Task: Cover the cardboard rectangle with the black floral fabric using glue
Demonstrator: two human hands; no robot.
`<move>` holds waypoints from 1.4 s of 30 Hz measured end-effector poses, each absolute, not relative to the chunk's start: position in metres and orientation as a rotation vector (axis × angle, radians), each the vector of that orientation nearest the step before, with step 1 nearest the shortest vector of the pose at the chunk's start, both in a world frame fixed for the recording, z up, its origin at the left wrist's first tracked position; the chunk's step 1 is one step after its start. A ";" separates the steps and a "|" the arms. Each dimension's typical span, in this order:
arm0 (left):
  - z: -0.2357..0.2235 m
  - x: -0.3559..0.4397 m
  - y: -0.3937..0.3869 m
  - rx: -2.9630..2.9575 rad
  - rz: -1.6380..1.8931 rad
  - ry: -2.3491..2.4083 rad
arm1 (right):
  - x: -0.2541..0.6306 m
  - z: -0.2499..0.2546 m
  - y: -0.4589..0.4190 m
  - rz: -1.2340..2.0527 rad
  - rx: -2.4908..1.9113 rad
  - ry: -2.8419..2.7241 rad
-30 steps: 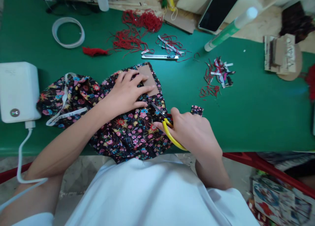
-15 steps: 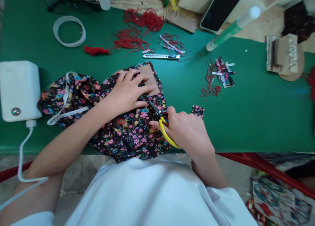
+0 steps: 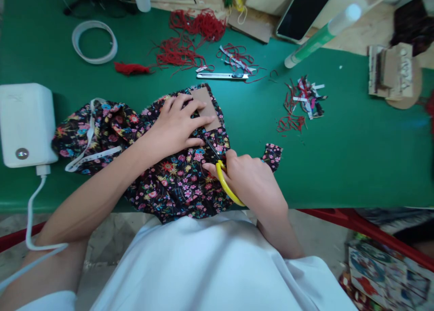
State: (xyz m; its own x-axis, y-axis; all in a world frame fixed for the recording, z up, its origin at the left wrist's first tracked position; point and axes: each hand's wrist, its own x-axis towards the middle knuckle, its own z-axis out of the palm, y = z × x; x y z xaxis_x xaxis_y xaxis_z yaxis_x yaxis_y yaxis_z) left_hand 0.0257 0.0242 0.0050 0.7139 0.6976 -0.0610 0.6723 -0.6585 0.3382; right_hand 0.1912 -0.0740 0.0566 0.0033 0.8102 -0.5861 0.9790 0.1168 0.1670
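Black flowered fabric (image 3: pixel 183 180) lies spread on the green table in front of me, bunched up at its left end. A small brown cardboard rectangle (image 3: pixel 209 110) rests on its upper right corner. My left hand (image 3: pixel 179 125) lies flat with fingers spread, pressing on the cardboard and the fabric. In my right hand (image 3: pixel 252 177) are yellow-handled scissors (image 3: pixel 227 186). Their blades point up and left into the fabric just below the cardboard, near my left thumb. A small cut piece of the same fabric (image 3: pixel 273 156) lies beyond my right hand.
A white power bank (image 3: pixel 27 125) with a cable stands at the left. Behind the fabric are a tape roll (image 3: pixel 77 42), red yarn (image 3: pixel 179 53) and a box cutter (image 3: pixel 222 76). Scraps (image 3: pixel 305 98), a green glue tube (image 3: pixel 322 37) and a phone (image 3: pixel 305 12) are farther right.
My right hand and the scissors have shifted slightly left, and more of the small fabric piece shows. My left hand stays in place.
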 end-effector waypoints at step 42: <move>0.002 0.023 0.024 2.572 0.166 1.054 | 0.185 0.067 -0.070 -0.598 1.852 1.765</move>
State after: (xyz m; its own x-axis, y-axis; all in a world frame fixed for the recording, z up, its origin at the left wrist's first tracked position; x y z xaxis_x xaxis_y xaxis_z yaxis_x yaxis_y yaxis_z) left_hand 0.0233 0.0237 0.0022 0.7154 0.6982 -0.0256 0.6565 -0.6592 0.3666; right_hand 0.1845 -0.0702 0.0668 0.0590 0.7736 -0.6309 0.9978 -0.0265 0.0607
